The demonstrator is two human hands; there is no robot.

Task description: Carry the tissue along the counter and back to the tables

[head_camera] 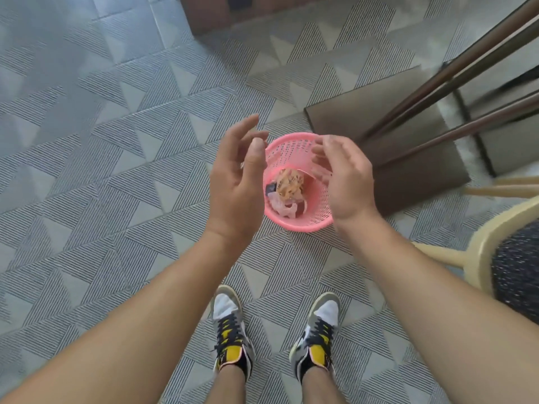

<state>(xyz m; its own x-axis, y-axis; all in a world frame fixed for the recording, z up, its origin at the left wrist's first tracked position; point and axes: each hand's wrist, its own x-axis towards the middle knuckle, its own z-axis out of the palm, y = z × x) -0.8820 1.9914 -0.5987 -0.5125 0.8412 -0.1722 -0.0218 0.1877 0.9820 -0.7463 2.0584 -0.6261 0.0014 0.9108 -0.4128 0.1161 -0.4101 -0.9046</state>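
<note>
Already the pink bin (294, 220) holds a small heap of scraps (288, 191): a crumpled orange-printed wrapper on top, pale and dark bits under it, all low in the bottom. It stands upright on the tiled floor (102, 141), just ahead of the person's shoes (230, 328), and nothing lies on the tiles beside it. Judging by that, the dropping-in looks done, or nearly so; no more litter shows anywhere in view.

Both hands hang over the rim, empty. The left hand (236, 185) is at the bin's left edge, palm turned inward, fingers loosely spread and gripping nothing. The right hand (347, 182) hovers over the right side of the mouth, fingers bent downward and relaxed, also holding nothing; its fingertips are blurred, so whether they brush the rim I cannot tell.

Room is wide on the left and far left, bare tile all the way. The right is tight: a brown base (408, 158) with dark legs (437, 91) stands just beside the bin's far right, and a cream chair (478, 249) with a speckled seat sits near right, close to the right forearm.
</note>
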